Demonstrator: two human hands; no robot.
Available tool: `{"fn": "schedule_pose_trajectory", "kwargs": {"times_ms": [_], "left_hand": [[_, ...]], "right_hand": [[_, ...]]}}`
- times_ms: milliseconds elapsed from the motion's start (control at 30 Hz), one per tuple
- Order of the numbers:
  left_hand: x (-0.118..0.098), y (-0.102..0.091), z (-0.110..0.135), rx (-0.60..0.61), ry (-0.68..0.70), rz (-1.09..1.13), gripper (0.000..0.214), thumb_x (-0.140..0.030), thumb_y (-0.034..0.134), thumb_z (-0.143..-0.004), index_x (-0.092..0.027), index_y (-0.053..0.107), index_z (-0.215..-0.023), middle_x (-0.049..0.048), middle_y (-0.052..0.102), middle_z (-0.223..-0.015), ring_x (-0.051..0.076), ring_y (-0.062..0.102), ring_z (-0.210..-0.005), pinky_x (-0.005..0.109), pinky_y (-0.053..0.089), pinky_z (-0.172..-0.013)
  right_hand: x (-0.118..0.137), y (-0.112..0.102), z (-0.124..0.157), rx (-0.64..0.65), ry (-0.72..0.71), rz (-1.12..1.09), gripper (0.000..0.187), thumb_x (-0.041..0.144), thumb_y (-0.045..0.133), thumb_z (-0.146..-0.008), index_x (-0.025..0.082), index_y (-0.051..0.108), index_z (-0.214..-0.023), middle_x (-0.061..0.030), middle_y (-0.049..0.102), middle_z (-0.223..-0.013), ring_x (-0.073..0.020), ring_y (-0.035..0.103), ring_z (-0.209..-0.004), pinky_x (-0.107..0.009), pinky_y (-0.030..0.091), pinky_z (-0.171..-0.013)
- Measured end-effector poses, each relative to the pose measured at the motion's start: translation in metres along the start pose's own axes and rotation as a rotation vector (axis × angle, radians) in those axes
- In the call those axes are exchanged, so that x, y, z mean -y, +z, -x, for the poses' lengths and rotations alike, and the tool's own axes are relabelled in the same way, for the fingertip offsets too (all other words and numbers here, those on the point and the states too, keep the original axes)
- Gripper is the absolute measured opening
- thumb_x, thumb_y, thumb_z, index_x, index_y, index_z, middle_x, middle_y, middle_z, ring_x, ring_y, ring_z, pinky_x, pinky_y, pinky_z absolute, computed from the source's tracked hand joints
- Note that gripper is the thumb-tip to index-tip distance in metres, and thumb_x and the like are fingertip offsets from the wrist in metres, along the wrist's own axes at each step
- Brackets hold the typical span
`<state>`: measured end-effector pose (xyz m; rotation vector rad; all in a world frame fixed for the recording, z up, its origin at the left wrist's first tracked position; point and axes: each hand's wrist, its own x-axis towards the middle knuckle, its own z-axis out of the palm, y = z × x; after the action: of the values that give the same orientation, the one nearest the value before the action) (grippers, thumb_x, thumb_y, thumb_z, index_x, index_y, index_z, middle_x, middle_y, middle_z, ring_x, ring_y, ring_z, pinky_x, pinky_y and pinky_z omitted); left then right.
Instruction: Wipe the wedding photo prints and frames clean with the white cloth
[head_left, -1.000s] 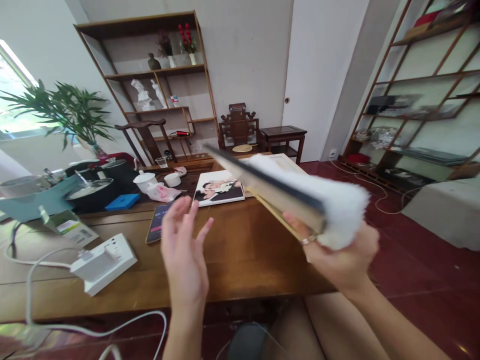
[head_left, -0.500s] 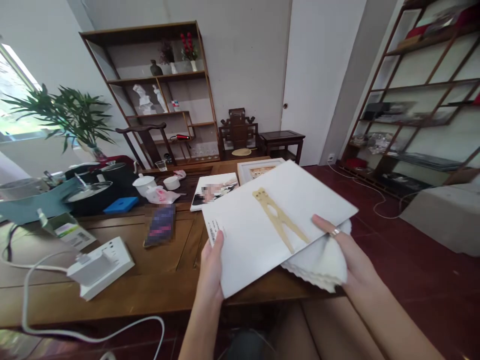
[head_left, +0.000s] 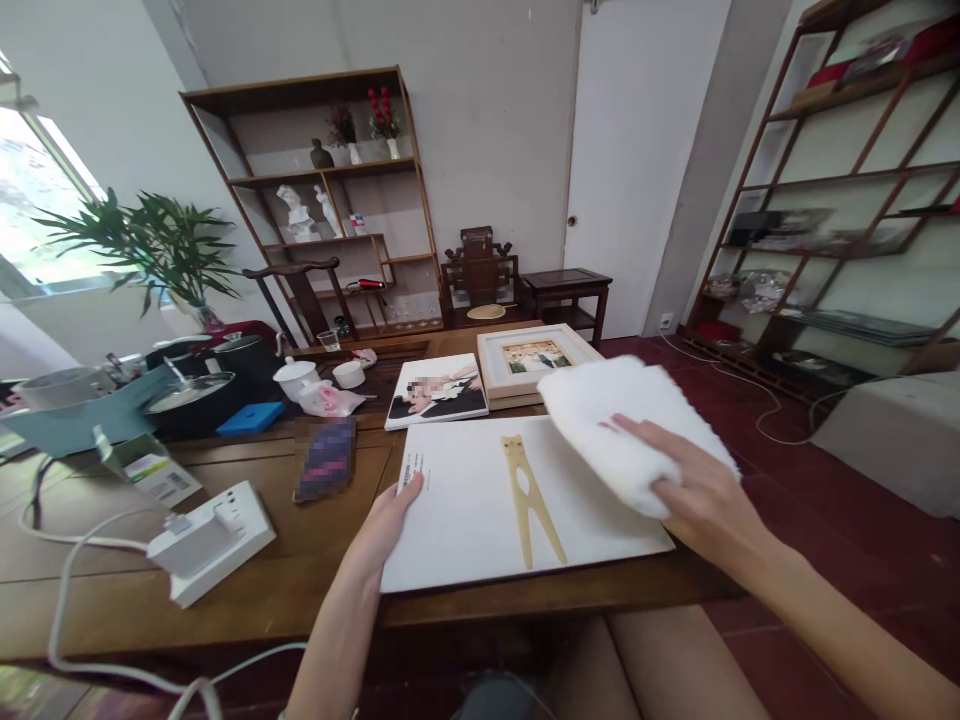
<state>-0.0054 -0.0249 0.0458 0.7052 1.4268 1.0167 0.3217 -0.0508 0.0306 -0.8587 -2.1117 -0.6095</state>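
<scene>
A white rectangular photo panel [head_left: 457, 515] lies flat at the table's front edge, its back with a small barcode label facing up. On that back is a beige cat-shaped stand [head_left: 517, 468] with two long legs. My left hand [head_left: 386, 525] grips the panel's left edge, thumb on top and the other fingers hidden. Bunched in my right hand [head_left: 694, 485] is a fluffy white cloth [head_left: 626, 420], raised over the panel's right side and covering its far right corner.
Behind the panel lie a photo print [head_left: 439, 390] and a framed photo [head_left: 536, 355]. A power strip [head_left: 214, 545] with a cable stands left on the wooden table [head_left: 315, 570]. Further back are a blue box [head_left: 251, 417], a white teapot [head_left: 296, 375] and a dark pot [head_left: 191, 400].
The panel has come down from a tilted hold onto the table. My right hand has left its right edge and lifted the cloth from beneath to above it.
</scene>
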Motion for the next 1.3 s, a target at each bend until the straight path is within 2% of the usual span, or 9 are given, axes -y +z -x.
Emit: {"fn": "schedule_pose_trajectory", "kwargs": {"times_ms": [100, 267, 400, 500, 633, 767, 1033, 1200, 1300], "left_hand": [[0.001, 0.004, -0.003, -0.004, 0.000, -0.016, 0.025, -0.020, 0.049, -0.090, -0.005, 0.059, -0.108, 0.0081, 0.071, -0.063, 0.017, 0.065, -0.047, 0.025, 0.051, -0.046], [-0.003, -0.002, -0.007, 0.009, 0.023, -0.163, 0.026, -0.026, 0.051, -0.089, -0.007, 0.061, -0.104, 0.0106, 0.073, -0.073, 0.018, 0.068, -0.059, 0.025, 0.051, -0.050], [-0.002, -0.015, -0.010, 0.071, 0.203, -0.477, 0.038, -0.037, 0.067, -0.074, -0.009, 0.063, -0.100, 0.0130, 0.071, -0.097, 0.024, 0.068, -0.083, 0.029, 0.053, -0.068], [0.003, -0.014, -0.012, -0.043, 0.372, -0.791, 0.057, -0.043, 0.073, -0.062, -0.010, 0.060, -0.106, 0.0142, 0.067, -0.109, 0.030, 0.063, -0.098, 0.036, 0.049, -0.081], [0.010, -0.005, -0.009, -0.273, 0.430, -1.097, 0.076, -0.052, 0.069, -0.060, -0.004, 0.054, -0.116, 0.0215, 0.062, -0.116, 0.036, 0.057, -0.109, 0.041, 0.044, -0.090], [0.016, 0.003, -0.004, -0.349, 0.515, -1.200, 0.066, -0.044, 0.067, -0.065, -0.004, 0.055, -0.116, 0.0205, 0.060, -0.118, 0.034, 0.055, -0.112, 0.041, 0.041, -0.095], [0.031, 0.008, -0.017, -0.306, 0.793, -1.130, 0.049, -0.037, 0.059, -0.075, -0.010, 0.059, -0.115, 0.0186, 0.051, -0.129, 0.033, 0.045, -0.123, 0.044, 0.034, -0.103], [0.023, -0.003, -0.029, 0.018, 0.797, -1.176, 0.050, -0.042, 0.045, -0.086, -0.014, 0.052, -0.127, 0.0153, 0.037, -0.145, 0.029, 0.026, -0.137, 0.046, 0.022, -0.110], [0.020, -0.006, -0.034, 0.087, 0.822, -1.203, 0.053, -0.041, 0.043, -0.087, -0.013, 0.047, -0.131, 0.0153, 0.035, -0.146, 0.028, 0.022, -0.139, 0.047, 0.017, -0.112]], "right_hand": [[0.004, 0.015, -0.005, 0.126, -0.072, 0.011, 0.029, -0.004, 0.040, -0.076, 0.020, 0.055, -0.068, -0.0135, 0.054, -0.130, -0.0239, 0.044, -0.124, -0.045, 0.044, -0.098], [0.008, 0.036, -0.003, 0.385, 0.045, -0.081, 0.033, 0.001, 0.044, -0.059, 0.016, 0.061, -0.083, -0.0162, 0.044, -0.139, -0.0295, 0.029, -0.133, -0.055, 0.028, -0.107], [0.012, 0.040, -0.002, 0.482, 0.107, -0.169, 0.041, 0.002, 0.045, -0.058, 0.017, 0.063, -0.091, -0.0128, 0.039, -0.143, -0.0269, 0.025, -0.136, -0.054, 0.019, -0.110], [0.014, 0.042, -0.004, 0.507, 0.132, -0.174, 0.045, 0.002, 0.046, -0.056, 0.016, 0.065, -0.094, -0.0146, 0.044, -0.139, -0.0280, 0.028, -0.134, -0.053, 0.020, -0.110], [0.014, 0.044, -0.006, 0.521, 0.123, -0.165, 0.046, 0.003, 0.046, -0.056, 0.016, 0.065, -0.096, -0.0161, 0.050, -0.134, -0.0288, 0.031, -0.132, -0.054, 0.022, -0.108], [0.013, 0.046, -0.005, 0.520, 0.100, -0.154, 0.046, 0.004, 0.046, -0.056, 0.015, 0.065, -0.096, -0.0176, 0.051, -0.131, -0.0291, 0.033, -0.132, -0.054, 0.023, -0.107], [0.015, 0.044, -0.006, 0.513, 0.114, -0.182, 0.045, 0.004, 0.046, -0.057, 0.015, 0.065, -0.096, -0.0180, 0.053, -0.130, -0.0290, 0.035, -0.130, -0.055, 0.024, -0.107], [0.014, 0.045, -0.004, 0.485, 0.133, -0.188, 0.046, 0.005, 0.046, -0.056, 0.017, 0.065, -0.096, -0.0159, 0.052, -0.132, -0.0278, 0.035, -0.131, -0.054, 0.024, -0.107], [0.014, 0.047, -0.002, 0.469, 0.147, -0.184, 0.046, 0.004, 0.046, -0.056, 0.018, 0.064, -0.096, -0.0148, 0.052, -0.131, -0.0270, 0.037, -0.129, -0.053, 0.024, -0.108]]}}
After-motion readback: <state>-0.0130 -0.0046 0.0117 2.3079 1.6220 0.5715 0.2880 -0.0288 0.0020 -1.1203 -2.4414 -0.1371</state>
